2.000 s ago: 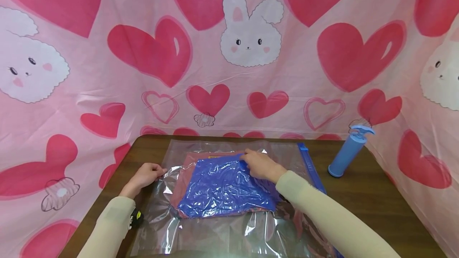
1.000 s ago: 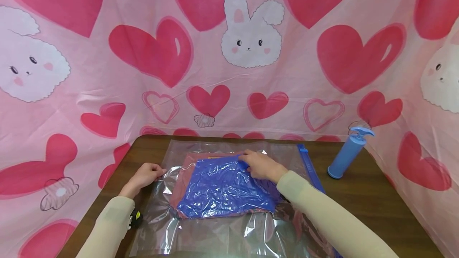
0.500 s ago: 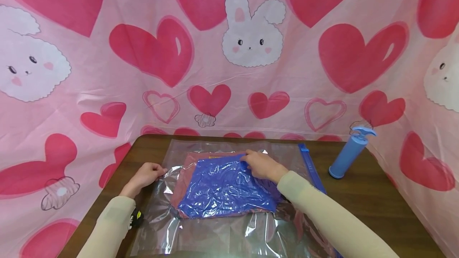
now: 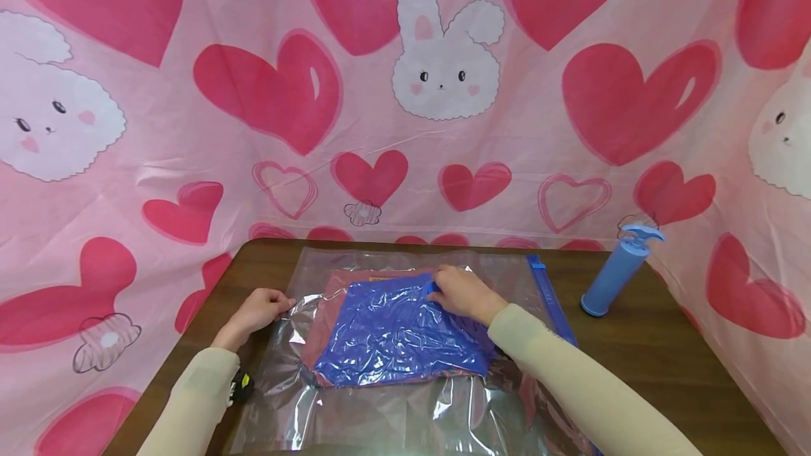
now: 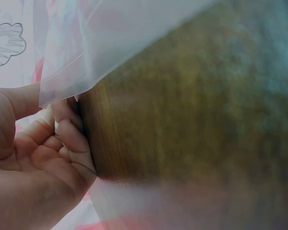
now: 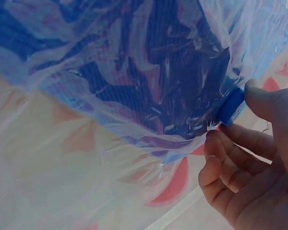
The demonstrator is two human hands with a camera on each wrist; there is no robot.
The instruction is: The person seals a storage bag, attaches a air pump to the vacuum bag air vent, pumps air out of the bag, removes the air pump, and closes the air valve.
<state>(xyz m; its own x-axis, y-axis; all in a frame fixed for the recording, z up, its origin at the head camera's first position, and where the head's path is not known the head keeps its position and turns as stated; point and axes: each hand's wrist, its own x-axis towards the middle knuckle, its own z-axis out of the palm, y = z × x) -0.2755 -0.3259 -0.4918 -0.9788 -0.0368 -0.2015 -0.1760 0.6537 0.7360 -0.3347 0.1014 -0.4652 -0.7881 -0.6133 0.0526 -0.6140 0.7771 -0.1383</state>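
A clear vacuum storage bag [image 4: 355,417] lies flat, with folded blue cloth [image 4: 393,329] over a reddish-pink piece [image 4: 326,315] inside. At the bag's left edge, my left hand [image 4: 256,309] pinches the plastic between thumb and fingers; the left wrist view shows a corner of the film [image 5: 67,81] in that grip. My right hand [image 4: 465,293] reaches over the blue cloth. In the right wrist view its thumb and fingers pinch a round blue valve cap [image 6: 230,106] on the bag, with the plastic wrinkled tightly around it.
A light blue hand pump [image 4: 614,274] stands on the dark wooden table [image 4: 671,371] right of the bag. Along the bag's right side runs a blue zip strip [image 4: 554,301] with a slider at its far end. A pink heart-and-bunny cloth [image 4: 374,125] hangs behind.
My right hand's fingers have shifted slightly around the valve cap, the fingertips drawing a little to the right. The left hand, bag and pump have stayed in place.
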